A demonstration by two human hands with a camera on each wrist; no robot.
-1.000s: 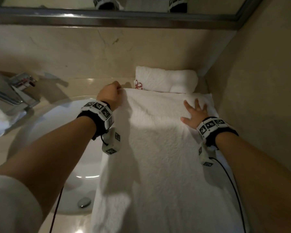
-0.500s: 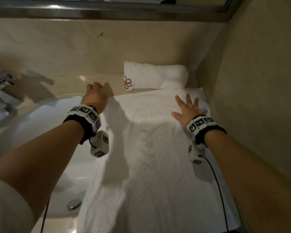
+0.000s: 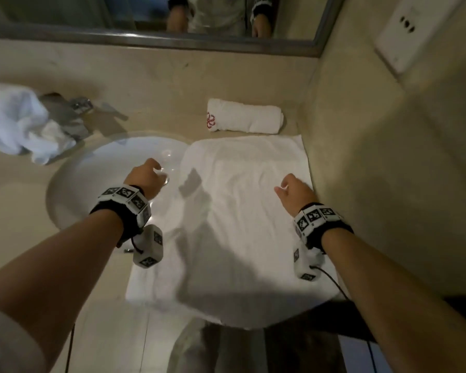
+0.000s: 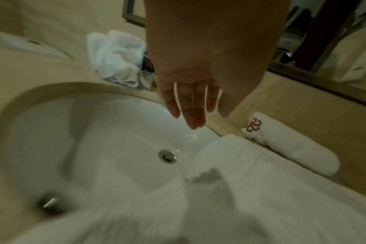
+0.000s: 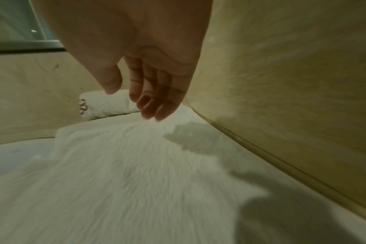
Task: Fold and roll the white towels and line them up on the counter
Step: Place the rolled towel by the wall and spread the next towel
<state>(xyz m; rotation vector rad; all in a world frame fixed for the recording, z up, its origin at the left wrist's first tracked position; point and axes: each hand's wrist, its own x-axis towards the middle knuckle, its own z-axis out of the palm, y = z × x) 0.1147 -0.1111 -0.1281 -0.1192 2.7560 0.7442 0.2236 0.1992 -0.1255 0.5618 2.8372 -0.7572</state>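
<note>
A white towel [image 3: 242, 211] [image 4: 261, 198] [image 5: 125, 173] lies spread flat on the counter, its left part over the sink and its near end over the counter's front edge. A rolled white towel [image 3: 244, 119] [image 4: 290, 148] [image 5: 107, 103] with a red emblem sits against the back wall just beyond it. My left hand [image 3: 145, 177] [image 4: 190, 105] hovers over the sink, left of the towel, fingers straight and empty. My right hand [image 3: 293, 191] [image 5: 148, 99] hangs above the towel's right side near the wall, fingers relaxed, holding nothing.
The round white sink [image 3: 92, 189] [image 4: 94, 140] with a drain [image 4: 167, 156] fills the left of the counter. A crumpled white towel [image 3: 19, 122] [image 4: 115, 57] lies by the faucet [image 3: 67, 111]. The side wall [image 3: 388, 170] stands close on the right, a mirror [image 3: 172, 20] behind.
Both hands have lifted off the towel's far edge and drawn back toward me. The left hand now hangs over the sink. The towel lies flat and released.
</note>
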